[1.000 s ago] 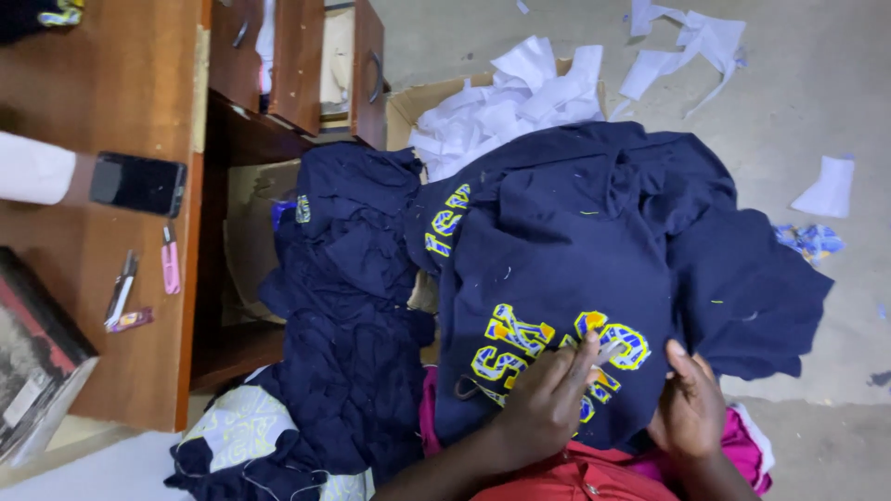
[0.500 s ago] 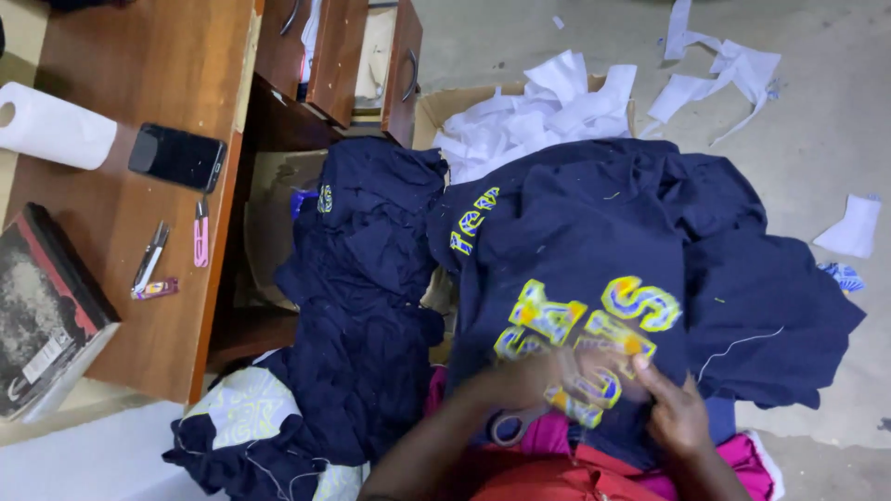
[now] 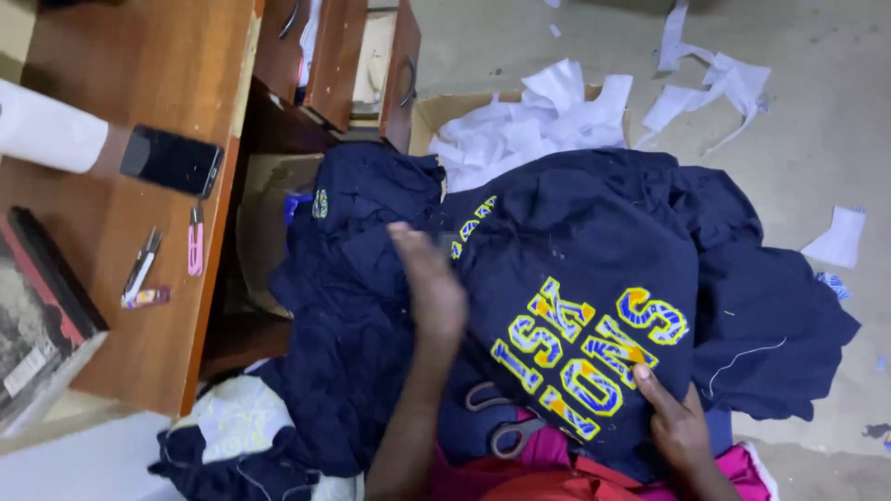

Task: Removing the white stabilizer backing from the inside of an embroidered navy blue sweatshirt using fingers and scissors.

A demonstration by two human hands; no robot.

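Two hands: my right hand [image 3: 677,422] pinches the navy garment [image 3: 594,278] flat; my left hand [image 3: 429,278] lifts open, empty; smoothing looks unfinished.

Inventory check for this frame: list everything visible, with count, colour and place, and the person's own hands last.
navy garment with yellow-and-blue lettering: one, draped on the lap, centre
other navy garments: a pile, count unclear, left of centre
scissors: one pair, grey handles, on the lap below the lettering
cardboard box: one, brown, top centre, full of white scraps
white scraps: several, on the floor, top right
wooden desk: one, brown, left
phone: one, black, on the desk
book: one, dark, desk's left edge
left hand: raised above the pile, blurred
right hand: on the lettered garment's lower edge
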